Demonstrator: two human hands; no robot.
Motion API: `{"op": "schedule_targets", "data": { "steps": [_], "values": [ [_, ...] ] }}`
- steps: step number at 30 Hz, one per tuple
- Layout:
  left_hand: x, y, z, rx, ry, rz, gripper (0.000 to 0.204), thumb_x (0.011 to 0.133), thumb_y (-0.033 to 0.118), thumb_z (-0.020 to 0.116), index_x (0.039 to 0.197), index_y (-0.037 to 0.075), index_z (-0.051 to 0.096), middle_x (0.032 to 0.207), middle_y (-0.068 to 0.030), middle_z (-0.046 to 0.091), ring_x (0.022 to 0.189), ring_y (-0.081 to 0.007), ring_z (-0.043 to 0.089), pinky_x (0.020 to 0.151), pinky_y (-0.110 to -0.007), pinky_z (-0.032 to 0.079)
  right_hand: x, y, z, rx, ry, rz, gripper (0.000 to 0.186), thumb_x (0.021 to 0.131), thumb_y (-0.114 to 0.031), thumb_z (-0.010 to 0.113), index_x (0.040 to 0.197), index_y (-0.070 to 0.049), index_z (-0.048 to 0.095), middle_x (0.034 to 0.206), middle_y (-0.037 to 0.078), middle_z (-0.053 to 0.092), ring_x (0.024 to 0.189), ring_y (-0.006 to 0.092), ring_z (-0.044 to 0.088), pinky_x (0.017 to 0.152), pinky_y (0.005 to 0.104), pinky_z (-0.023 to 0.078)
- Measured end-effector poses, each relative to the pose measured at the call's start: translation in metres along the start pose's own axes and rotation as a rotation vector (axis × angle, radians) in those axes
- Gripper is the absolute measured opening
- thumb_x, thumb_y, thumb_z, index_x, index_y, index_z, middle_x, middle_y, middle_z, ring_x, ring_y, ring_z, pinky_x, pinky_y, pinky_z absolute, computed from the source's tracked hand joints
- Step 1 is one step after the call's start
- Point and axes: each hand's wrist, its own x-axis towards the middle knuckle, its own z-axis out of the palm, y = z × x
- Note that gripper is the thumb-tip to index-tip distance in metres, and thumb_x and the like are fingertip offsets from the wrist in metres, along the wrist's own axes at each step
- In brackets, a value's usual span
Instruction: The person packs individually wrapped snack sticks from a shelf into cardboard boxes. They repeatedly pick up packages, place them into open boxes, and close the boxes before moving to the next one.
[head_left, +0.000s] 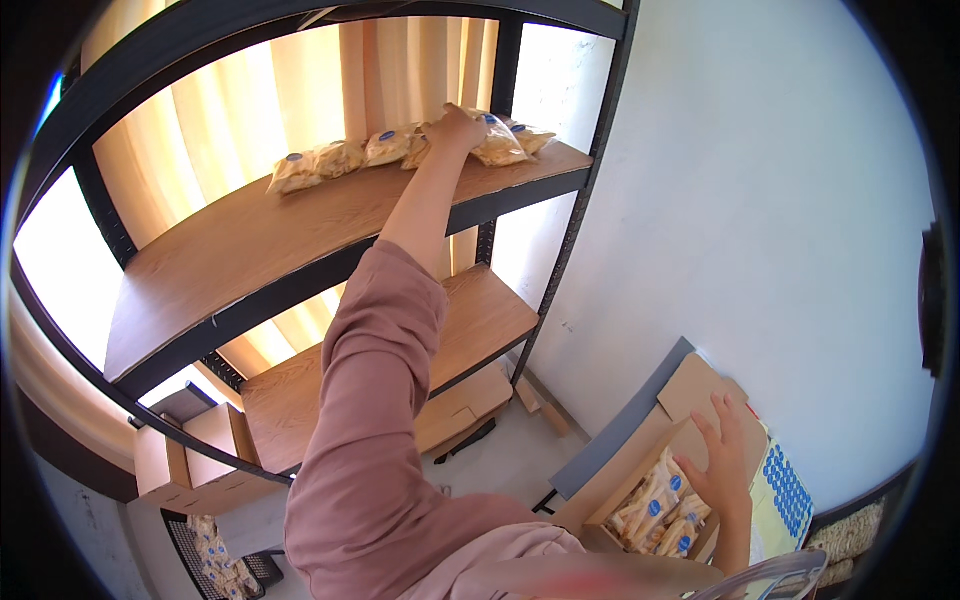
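Note:
My left arm, in a dusty pink sleeve, reaches up to the upper wooden shelf (270, 225). There my left hand (456, 130) is closed at the upper edge of a clear bag of pale yellow snacks (500, 146) with a blue label; its fingertips are partly hidden. Similar bags (297, 172) lie in a row along the back of this shelf. At the lower right my right hand (722, 462) is open, fingers spread, holding nothing. It hovers beside an open cardboard box (608, 517) with several of the same bags (655, 505) inside.
Black metal posts (573, 225) frame the shelving, with a lower wooden shelf (490, 310) underneath. Cardboard boxes (215, 440) stand at lower left, near a black basket (185, 550) of bags. A sheet of blue round labels (787, 492) is right of the open box. A white wall (760, 200) rises at right.

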Motion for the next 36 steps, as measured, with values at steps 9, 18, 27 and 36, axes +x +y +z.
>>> {"op": "schedule_targets", "data": {
  "steps": [9,18,27,36],
  "values": [
    [0.004,-0.005,-0.016,0.169,-0.136,-0.008,0.061,0.088,0.050,0.036,0.125,0.005,0.053,0.135,-0.0182,0.043,0.132,-0.0346,0.026,0.106,-0.046,0.018,-0.025,0.010,0.000,0.097,-0.015,0.139,0.059,0.066,-0.010,0.074,0.121,-0.007,0.052,0.142,0.018,0.029,0.132,0.0387,0.026,0.106,0.0469,0.025],
    [-0.004,-0.001,-0.016,0.117,-0.093,0.178,0.101,0.069,0.081,0.039,0.140,0.010,0.034,0.145,-0.0183,0.027,0.137,-0.0366,0.014,0.111,-0.051,0.008,-0.042,0.011,-0.008,0.074,0.065,0.119,0.057,0.070,-0.011,0.072,0.121,-0.005,0.050,0.142,0.020,0.029,0.133,0.0394,0.023,0.107,0.0477,0.024],
    [0.048,-0.027,-0.020,0.095,0.714,0.803,0.075,0.072,0.063,0.061,0.119,0.005,0.055,0.117,-0.0206,0.054,0.113,-0.0363,0.049,0.097,-0.047,0.037,-0.069,0.026,0.000,0.109,0.145,0.242,0.052,0.074,-0.012,0.066,0.124,-0.007,0.049,0.137,0.015,0.040,0.128,0.0342,0.036,0.105,0.0408,0.030],
    [-0.334,0.051,0.070,-0.713,-0.681,1.036,0.047,0.084,0.025,0.061,0.125,0.007,0.048,0.122,-0.0087,0.052,0.105,-0.0192,0.047,0.087,-0.032,0.040,-0.159,0.031,0.076,0.335,0.029,0.721,0.050,0.084,-0.026,0.061,0.128,-0.007,0.045,0.134,0.017,0.041,0.122,0.0342,0.041,0.099,0.0405,0.036]
  ]
}}
